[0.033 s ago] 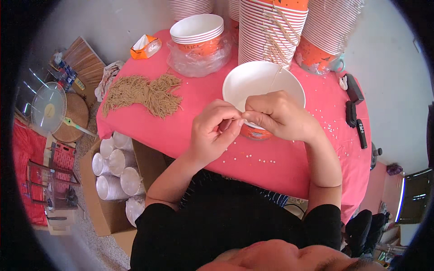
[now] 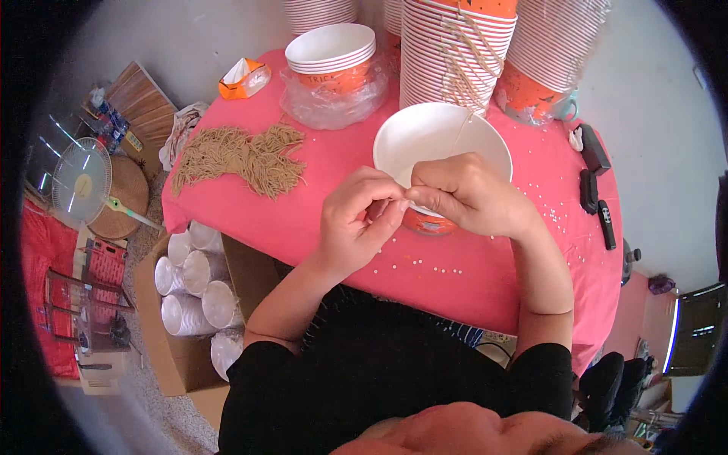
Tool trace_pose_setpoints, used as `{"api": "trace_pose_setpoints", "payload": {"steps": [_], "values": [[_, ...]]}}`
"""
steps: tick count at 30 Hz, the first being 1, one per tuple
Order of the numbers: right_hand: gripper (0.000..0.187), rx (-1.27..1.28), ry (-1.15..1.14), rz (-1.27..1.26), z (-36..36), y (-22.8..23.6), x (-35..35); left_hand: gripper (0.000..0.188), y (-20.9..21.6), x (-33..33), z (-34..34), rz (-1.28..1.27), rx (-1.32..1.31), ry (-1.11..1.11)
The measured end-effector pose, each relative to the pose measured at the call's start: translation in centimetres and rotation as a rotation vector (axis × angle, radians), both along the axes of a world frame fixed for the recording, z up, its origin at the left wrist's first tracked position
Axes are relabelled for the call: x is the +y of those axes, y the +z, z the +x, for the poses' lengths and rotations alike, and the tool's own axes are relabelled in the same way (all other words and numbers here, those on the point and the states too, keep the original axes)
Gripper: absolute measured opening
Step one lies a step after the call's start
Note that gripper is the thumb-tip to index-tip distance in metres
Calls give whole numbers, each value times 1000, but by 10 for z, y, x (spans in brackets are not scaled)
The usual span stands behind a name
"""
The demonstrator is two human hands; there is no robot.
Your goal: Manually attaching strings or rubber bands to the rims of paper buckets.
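Observation:
A round white-lined paper bucket (image 2: 398, 140) with an orange outside stands upright before me on the pink-covered table. My left hand (image 2: 360, 216) is closed in a pinch at its near rim, thumb and fingertips together. My right hand (image 2: 470, 193) is closed too, its thumb and bent forefinger meeting the left fingertips. What is pinched between them is too small to make out. A thin tan string (image 2: 459, 136) hangs at the bucket's far inner side. Small white dot-like pieces (image 2: 447, 271) lie scattered on the cloth around the bucket.
Tan strings (image 2: 243, 161) lie in a heap at the left. Behind stand a tall bucket stack (image 2: 447, 64), a shorter stack (image 2: 330, 49) on clear plastic, and a tissue pack (image 2: 244, 79). Black objects (image 2: 595, 149) sit along the right edge. A carton (image 2: 163, 356) of stacked cups is on the floor.

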State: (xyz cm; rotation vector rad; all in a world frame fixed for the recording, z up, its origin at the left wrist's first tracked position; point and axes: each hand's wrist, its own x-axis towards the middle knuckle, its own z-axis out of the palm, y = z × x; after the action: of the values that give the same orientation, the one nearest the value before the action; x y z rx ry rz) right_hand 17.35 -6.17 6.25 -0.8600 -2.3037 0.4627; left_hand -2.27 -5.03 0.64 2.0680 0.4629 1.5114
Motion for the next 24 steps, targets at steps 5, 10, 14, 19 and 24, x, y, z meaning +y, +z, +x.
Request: {"api": "trace_pose_setpoints", "payload": {"steps": [5, 10, 14, 19, 24], "values": [[24, 34, 34, -24, 1, -2, 2, 10, -1, -1, 0, -115, -21, -47], [23, 52, 0, 64, 2, 1, 2, 8, -3, -1, -1, -198, -9, -134], [22, 65, 18, -33, -1, 1, -1, 6, -4, -5, 0, -301, -42, -173], [23, 74, -17, -72, -4, 3, -4, 7, -5, -9, -1, -408, -109, -208], [19, 16, -47, 85, -5, 3, -5, 11, -10, -12, 2, -468, -222, -273]]}}
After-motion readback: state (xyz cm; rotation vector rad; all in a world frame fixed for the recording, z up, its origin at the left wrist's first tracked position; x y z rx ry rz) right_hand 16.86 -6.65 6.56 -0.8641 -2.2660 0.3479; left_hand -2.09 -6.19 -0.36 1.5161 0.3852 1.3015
